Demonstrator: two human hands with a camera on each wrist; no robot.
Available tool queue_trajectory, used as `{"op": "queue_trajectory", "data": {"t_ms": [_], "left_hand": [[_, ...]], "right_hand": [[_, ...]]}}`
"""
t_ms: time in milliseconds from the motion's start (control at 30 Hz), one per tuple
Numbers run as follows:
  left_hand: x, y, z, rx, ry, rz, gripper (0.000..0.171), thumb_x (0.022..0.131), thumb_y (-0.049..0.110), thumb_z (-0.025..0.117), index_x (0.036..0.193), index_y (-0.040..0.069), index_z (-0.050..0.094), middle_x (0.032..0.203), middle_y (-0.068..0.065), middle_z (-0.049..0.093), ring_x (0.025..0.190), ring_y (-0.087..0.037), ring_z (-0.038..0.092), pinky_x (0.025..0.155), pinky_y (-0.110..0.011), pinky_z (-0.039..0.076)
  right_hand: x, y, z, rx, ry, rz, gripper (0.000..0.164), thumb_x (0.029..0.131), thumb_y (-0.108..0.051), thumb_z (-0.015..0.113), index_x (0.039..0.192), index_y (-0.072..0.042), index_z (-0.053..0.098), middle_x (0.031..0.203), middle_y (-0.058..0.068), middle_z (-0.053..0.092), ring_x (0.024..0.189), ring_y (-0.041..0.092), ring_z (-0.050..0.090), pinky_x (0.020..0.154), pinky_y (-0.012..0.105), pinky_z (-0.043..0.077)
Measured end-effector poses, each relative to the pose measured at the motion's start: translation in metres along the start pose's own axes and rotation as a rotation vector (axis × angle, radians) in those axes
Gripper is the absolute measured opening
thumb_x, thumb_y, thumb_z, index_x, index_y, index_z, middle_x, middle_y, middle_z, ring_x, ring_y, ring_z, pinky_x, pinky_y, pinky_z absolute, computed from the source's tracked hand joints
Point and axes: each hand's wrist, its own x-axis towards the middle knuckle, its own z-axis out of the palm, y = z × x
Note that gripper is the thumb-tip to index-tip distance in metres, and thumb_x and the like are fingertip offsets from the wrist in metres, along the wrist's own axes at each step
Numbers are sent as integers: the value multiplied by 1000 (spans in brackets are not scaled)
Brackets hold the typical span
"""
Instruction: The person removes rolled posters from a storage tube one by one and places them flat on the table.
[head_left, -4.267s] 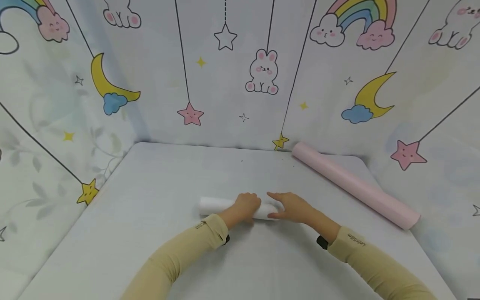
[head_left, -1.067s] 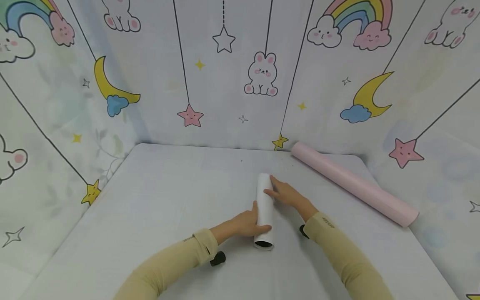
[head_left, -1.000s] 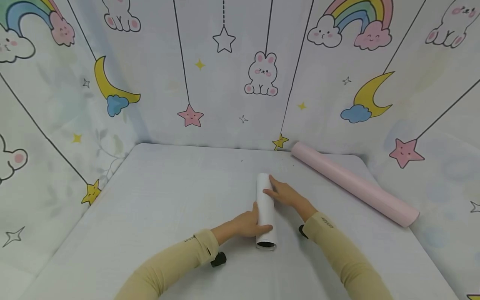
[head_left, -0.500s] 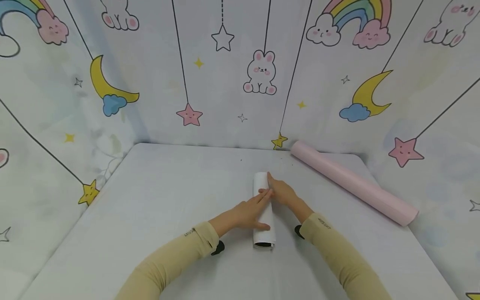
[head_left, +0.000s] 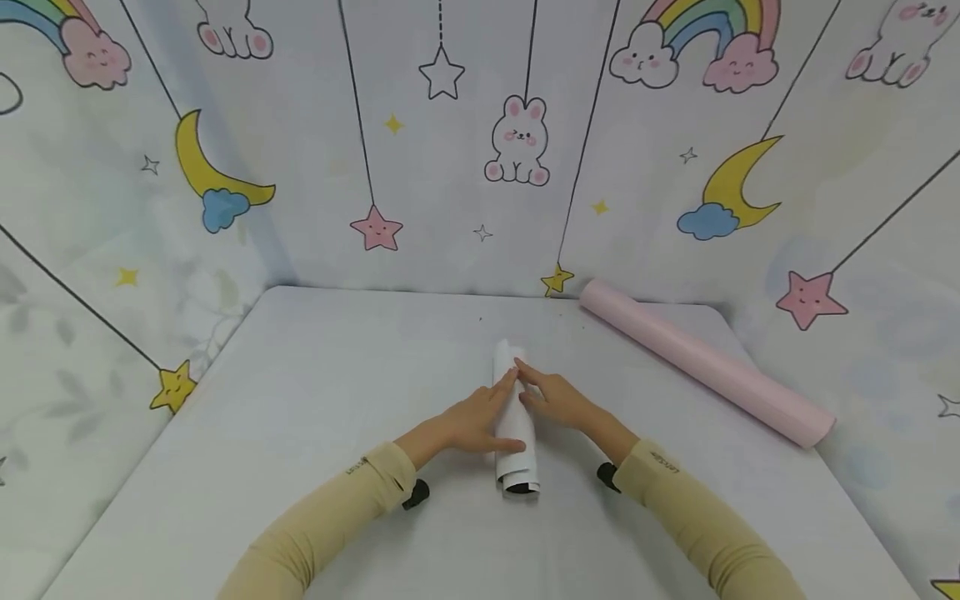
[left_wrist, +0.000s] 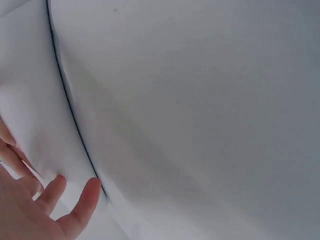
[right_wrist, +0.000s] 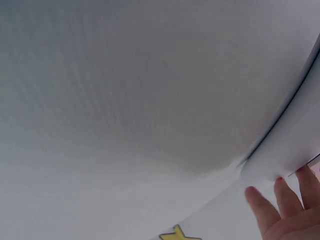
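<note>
A white roll [head_left: 517,421] lies lengthwise on the white table [head_left: 360,367], near its middle, one end toward the person. It is plain and smooth-surfaced; the near end shows a dark hollow, and its outer layer ends unevenly there, a flap standing slightly apart on the left. The far end is uneven too. The left hand [head_left: 476,421] lies across the roll, fingers extended and thumb spread onto it nearer the person. The right hand [head_left: 562,402] touches the other side with loosely extended fingers, its fingertips meeting the left's on top; neither hand is clenched. Farther right, a longer pink roll [head_left: 705,362] lies slantwise on the table, before a cartoon-printed wall [head_left: 307,150].
</note>
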Motion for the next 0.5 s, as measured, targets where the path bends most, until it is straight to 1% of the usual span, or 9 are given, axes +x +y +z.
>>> {"op": "queue_trajectory", "data": {"t_ms": [67,100,133,200,267,333,400,500], "left_hand": [[-1,0,-1,37,8,-13,96,83,65,46,146,22,-13,152,-4,14,129,-27,31,92,-45,40],[-1,1,-2,64,8,-21,92,84,66,42,147,23,-10,151,-4,16,128,-28,32,89,-46,42],[-2,1,-3,96,13,-25,89,85,66,40,148,22,-5,151,-5,17,127,-29,33,87,-47,43],[-4,2,-6,168,15,-40,84,85,67,38,148,21,7,151,-5,17,128,-30,32,87,-48,43],[-6,2,-11,269,20,-62,81,85,68,37,147,18,21,149,-8,17,129,-31,30,88,-49,42],[-9,3,-18,365,20,-105,81,83,70,37,143,16,33,146,-10,23,129,-31,29,89,-49,41],[-13,3,-26,457,10,-155,84,80,73,40,139,13,41,143,-11,29,129,-30,29,90,-49,40],[-17,1,-34,603,-30,-212,94,69,78,49,134,11,48,139,-11,35,126,-27,30,90,-47,39]], "right_hand": [[0,-4,1,-46,-12,38,63,93,-28,52,144,-5,24,140,17,37,127,34,36,100,50,31],[0,-6,1,-80,-15,56,65,92,-33,54,144,-7,26,141,16,36,127,34,36,100,50,31],[0,-8,1,-129,-21,70,67,91,-38,54,144,-8,28,141,16,36,127,34,36,99,51,31],[1,-10,3,-232,-33,83,71,87,-48,55,143,-11,31,142,14,36,126,34,37,97,55,31],[2,-13,5,-345,-55,81,76,83,-58,55,142,-15,34,141,12,37,125,34,39,94,59,32],[2,-14,6,-437,-64,68,78,79,-63,54,141,-19,37,139,12,37,121,35,43,90,63,33],[3,-15,8,-488,-58,66,77,77,-66,55,139,-23,41,136,11,38,118,35,44,88,65,33],[4,-17,10,-564,-47,61,72,76,-67,55,137,-29,44,133,11,38,117,35,44,88,67,31]]}}
